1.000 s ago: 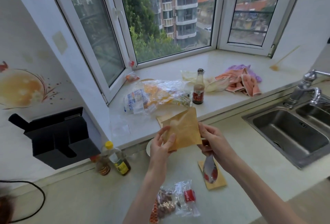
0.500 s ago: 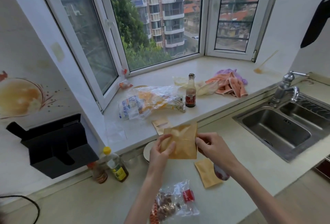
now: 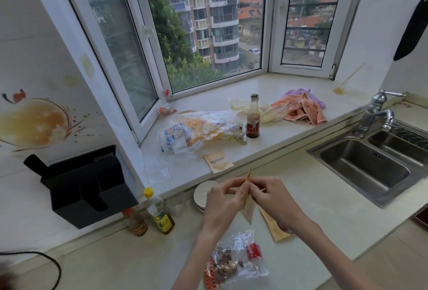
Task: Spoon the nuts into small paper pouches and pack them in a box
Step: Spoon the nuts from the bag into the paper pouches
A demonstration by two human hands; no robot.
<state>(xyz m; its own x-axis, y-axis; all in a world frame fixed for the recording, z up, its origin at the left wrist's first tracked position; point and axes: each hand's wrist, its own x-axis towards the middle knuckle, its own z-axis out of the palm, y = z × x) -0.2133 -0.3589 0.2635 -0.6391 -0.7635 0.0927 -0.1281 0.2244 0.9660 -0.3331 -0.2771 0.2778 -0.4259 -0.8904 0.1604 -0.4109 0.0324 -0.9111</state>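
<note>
Both hands hold a small brown paper pouch point(image 3: 249, 206) edge-on above the counter. My left hand point(image 3: 223, 198) pinches its top edge from the left, and my right hand point(image 3: 272, 197) pinches the same edge from the right. A clear plastic bag of brown nuts point(image 3: 228, 264) lies on the counter below my wrists. Another brown pouch point(image 3: 274, 227) lies flat under my right forearm, with a bit of something red and white showing at its edge. More pouches point(image 3: 218, 161) rest on the windowsill edge. No box is in view.
A pale round dish point(image 3: 203, 194) sits behind my left hand. Oil bottles point(image 3: 159, 215) and a black holder point(image 3: 85, 185) stand at left. The sill carries a crumpled plastic bag point(image 3: 199, 131), a sauce bottle point(image 3: 253, 118) and cloths point(image 3: 301, 108). A steel sink point(image 3: 375, 167) lies at right.
The pouch was held flat, facing me; now it is turned edge-on and lowered, with both hands drawn close together at its top. The view has tilted up toward the window.
</note>
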